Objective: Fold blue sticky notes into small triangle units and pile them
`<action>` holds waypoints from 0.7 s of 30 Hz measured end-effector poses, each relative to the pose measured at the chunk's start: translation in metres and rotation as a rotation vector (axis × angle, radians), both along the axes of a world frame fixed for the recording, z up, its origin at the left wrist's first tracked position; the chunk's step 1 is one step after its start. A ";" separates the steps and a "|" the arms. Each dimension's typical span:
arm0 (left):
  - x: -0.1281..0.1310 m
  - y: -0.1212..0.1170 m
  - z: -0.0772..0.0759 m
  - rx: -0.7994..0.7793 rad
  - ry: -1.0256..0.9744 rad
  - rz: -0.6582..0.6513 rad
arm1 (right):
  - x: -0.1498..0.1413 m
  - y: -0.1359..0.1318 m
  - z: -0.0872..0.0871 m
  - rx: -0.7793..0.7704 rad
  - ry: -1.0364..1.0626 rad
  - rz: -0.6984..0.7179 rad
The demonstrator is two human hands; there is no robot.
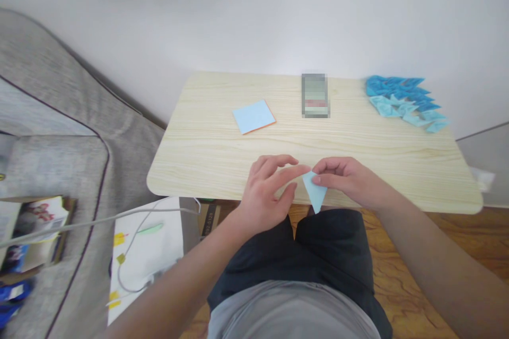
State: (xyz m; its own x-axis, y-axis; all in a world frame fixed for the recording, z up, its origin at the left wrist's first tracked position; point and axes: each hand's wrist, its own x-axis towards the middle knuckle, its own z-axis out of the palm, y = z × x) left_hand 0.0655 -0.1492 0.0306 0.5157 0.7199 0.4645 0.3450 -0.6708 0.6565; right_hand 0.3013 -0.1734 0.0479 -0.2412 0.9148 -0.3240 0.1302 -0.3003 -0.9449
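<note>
A small light-blue piece of folded paper (315,193), shaped like a kite with its point downward, is at the table's front edge. My right hand (344,177) pinches its right side between thumb and fingers. My left hand (272,185) is on the other side, fingers apart, with the index fingertip at the paper's top corner. A stack of square light-blue paper (254,116) with an orange edge lies farther back on the table. At the back right are several folded paper pieces, dark blue ones (397,90) behind light-blue ones (409,111).
A pixelated phone-like object (315,95) lies at the back of the wooden table (207,153). To the left stands a grey sofa (131,153) with books (35,233) on it. A cable (99,221) crosses in front of a white surface (159,243).
</note>
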 end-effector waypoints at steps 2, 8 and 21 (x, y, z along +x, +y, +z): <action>0.000 0.010 -0.003 0.074 0.059 -0.078 | -0.001 0.006 0.001 -0.023 0.002 0.081; 0.003 0.015 -0.016 0.260 0.162 0.042 | -0.007 0.001 -0.004 0.232 -0.317 -0.156; 0.004 0.006 -0.015 0.079 0.352 0.054 | -0.013 -0.035 -0.048 0.893 -0.849 -0.084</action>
